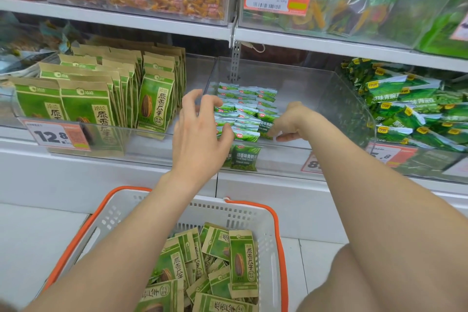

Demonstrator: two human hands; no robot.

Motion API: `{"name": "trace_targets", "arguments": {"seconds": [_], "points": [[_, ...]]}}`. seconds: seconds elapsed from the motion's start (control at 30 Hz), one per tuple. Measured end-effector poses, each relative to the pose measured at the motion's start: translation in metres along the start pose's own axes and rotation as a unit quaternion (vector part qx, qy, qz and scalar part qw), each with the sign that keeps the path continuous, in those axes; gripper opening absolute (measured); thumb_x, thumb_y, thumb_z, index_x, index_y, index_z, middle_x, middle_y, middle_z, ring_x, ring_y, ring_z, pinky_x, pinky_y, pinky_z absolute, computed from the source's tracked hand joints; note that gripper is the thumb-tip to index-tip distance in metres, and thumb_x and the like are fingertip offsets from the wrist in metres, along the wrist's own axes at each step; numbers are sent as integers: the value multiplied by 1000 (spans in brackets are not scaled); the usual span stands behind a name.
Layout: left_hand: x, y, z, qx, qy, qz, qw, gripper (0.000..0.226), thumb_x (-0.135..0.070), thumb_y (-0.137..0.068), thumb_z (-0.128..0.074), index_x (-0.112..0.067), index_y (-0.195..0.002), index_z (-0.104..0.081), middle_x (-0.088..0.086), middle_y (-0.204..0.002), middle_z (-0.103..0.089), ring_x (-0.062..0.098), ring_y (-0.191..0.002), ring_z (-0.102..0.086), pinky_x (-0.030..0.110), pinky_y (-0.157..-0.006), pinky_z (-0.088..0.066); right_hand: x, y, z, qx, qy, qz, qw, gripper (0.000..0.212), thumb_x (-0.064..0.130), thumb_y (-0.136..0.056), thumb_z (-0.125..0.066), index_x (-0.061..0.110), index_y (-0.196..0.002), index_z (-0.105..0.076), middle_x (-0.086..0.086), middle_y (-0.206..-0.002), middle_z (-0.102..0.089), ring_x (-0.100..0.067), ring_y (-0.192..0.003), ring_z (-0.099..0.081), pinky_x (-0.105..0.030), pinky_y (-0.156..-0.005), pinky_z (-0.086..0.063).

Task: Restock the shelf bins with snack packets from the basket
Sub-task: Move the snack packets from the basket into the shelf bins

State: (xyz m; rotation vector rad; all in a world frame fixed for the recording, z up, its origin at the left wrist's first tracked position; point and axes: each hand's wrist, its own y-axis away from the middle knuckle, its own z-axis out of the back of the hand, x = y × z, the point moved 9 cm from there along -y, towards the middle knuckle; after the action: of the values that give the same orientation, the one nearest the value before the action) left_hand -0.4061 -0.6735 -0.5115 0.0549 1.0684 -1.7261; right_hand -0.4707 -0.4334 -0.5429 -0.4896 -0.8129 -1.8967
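Observation:
A white basket with an orange rim (277,223) sits low in front of me, holding several kraft-and-green sunflower seed packets (240,261). The same seed packets stand in rows in the left shelf bin (154,101). Both my hands are in the middle clear bin (304,88), which holds rows of small green pea packets (245,109). My left hand (200,134) lies with spread fingers against the left side of those rows. My right hand (291,119) has its fingers curled over the rows' right front corner and pinches a small packet there with the thumb underneath.
One small green packet (244,157) stands against the bin's front wall. A bin of larger green pea bags (405,114) is at the right. Orange price tags (58,135) hang on the bin fronts. An upper shelf (152,20) carries more clear bins.

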Motion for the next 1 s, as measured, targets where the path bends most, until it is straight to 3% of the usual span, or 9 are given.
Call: {"name": "trace_targets", "arguments": {"seconds": [0.1,0.17,0.3,0.47,0.6,0.7,0.8,0.9,1.0], "points": [[0,3,8,2,53,-22,998,36,-28,-96,-70,-17,-126,-54,10,-141,-40,18,-125,-45,33,-104,-39,13,20,17,-113,163,77,977,22,10,-91,-68,7,-86,-47,-12,-90,-54,-35,-89,-65,-38,-66,-55],[-2,10,20,-24,51,-48,997,31,-24,-95,-71,-15,-122,-57,11,-136,-44,19,-126,-44,34,-105,-38,37,45,19,-180,208,176,945,13,13,-89,-63,4,-94,-54,-14,-97,-60,-38,-95,-60,-37,-67,-49],[2,40,53,-124,-59,-69,988,17,-22,-86,-70,-14,-98,-62,10,-111,-49,31,-102,-48,43,-82,-35,71,116,-5,-202,189,271,922,16,21,-78,-58,13,-88,-68,-11,-95,-67,-36,-91,-63,-39,-74,-56],[47,77,30,15,-26,-83,996,10,-13,-77,-60,-15,-86,-57,1,-88,-50,31,-78,-51,40,-69,-36,74,178,-90,-46,282,301,910,17,24,-76,-62,15,-69,-49,-4,-70,-46,-35,-77,-54,-32,-64,-43],[118,121,-9,206,-106,40,972,11,-16,-82,-53,-24,-79,-59,-4,-82,-57,30,-74,-59,37,-59,-46,52,184,-157,95,371,314,869,13,22,-87,-61,16,-78,-53,-3,-78,-48,-35,-87,-58,-33,-62,-45],[164,157,-25,299,-150,130,933,17,-16,-89,-52,-24,-79,-63,-2,-84,-68,29,-80,-65,38,-66,-55,32,183,-204,201,477,330,789,26,27,-93,-58,14,-115,-66,-10,-109,-64,-33,-99,-65,-43,-78,-59],[207,193,-37,350,-169,197,900,18,-15,-92,-50,-18,-84,-65,6,-88,-71,31,-86,-67,42,-77,-59,20,180,-230,253,550,326,727,40,30,-98,-55,19,-137,-60,-8,-128,-63,-31,-109,-66,-46,-88,-59],[249,227,-49,386,-195,264,862,22,-14,-92,-54,-14,-109,-67,14,-114,-68,36,-106,-65,46,-92,-56,26,177,-248,270,556,342,708,40,27,-102,-51,19,-141,-56,-8,-131,-62,-30,-110,-66,-38,-80,-56],[273,251,-65,421,-206,292,834,57,-19,-94,-60,-21,-149,-46,15,-149,-41,42,-129,-53,50,-109,-47,39,172,-258,259,547,361,710,39,26,-102,-50,20,-140,-57,-8,-128,-62,-27,-100,-67,-32,-65,-50]]}}
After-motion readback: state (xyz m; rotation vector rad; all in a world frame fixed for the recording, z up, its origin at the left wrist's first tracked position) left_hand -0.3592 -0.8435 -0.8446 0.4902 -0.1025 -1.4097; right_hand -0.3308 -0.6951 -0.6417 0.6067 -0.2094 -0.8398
